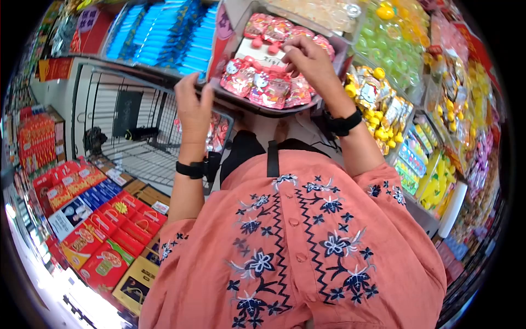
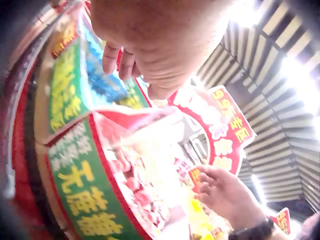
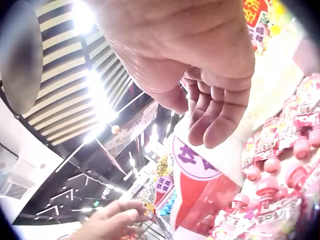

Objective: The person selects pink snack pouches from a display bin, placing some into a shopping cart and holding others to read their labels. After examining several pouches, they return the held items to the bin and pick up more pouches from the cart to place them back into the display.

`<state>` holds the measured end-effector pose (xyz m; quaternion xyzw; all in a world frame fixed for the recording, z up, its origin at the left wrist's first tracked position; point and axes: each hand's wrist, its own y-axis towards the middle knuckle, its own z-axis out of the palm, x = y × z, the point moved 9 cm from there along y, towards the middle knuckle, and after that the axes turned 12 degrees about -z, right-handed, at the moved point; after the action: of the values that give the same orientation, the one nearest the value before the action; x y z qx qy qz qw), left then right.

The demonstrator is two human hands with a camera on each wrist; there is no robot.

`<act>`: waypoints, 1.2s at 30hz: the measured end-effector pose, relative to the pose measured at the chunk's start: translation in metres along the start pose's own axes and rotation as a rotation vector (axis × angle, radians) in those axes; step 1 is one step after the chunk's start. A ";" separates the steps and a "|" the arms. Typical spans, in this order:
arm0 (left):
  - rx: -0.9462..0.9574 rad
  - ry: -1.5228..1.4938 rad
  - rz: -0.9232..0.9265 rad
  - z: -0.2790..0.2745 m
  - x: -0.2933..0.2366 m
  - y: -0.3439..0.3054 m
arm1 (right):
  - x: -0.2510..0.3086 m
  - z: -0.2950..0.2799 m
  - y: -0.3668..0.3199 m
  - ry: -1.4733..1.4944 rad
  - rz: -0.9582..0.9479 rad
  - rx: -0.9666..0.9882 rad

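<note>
Hand (image 1: 311,61), right, over pink packets (image 1: 269,90), fingers bent

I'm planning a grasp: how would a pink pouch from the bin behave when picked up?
A pouch would probably flex, as it looks creased. Its glossy shine suggests it may be slippery. The knobby cap looks stiffer, so might give a firmer hold.

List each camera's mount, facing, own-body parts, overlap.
Head: on the head, facing forward and down at the pink packets; left hand, right hand, arms and coral shirt show.
Left wrist: on that wrist, facing past the left hand to a green sign and striped ceiling; right hand shows.
Right wrist: on that wrist, facing past the right hand to the pink packets and striped ceiling; left hand shows.
Shared by head and right wrist: pink packets.
</note>
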<state>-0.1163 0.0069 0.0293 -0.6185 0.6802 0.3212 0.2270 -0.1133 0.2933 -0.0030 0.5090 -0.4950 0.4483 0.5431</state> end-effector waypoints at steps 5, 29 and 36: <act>-0.021 -0.125 -0.565 -0.032 0.191 -0.039 | -0.001 0.074 -0.005 0.160 0.082 0.254; 0.197 0.231 -0.873 0.064 0.459 -0.111 | -0.108 0.245 -0.078 0.133 0.681 0.744; 0.092 0.195 -1.159 0.059 0.551 -0.090 | -0.151 0.278 -0.092 0.207 0.833 0.680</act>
<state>-0.1056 -0.3365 -0.4146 -0.9056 0.2622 0.0565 0.3285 -0.0606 0.0117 -0.1653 0.3699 -0.4259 0.8079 0.1706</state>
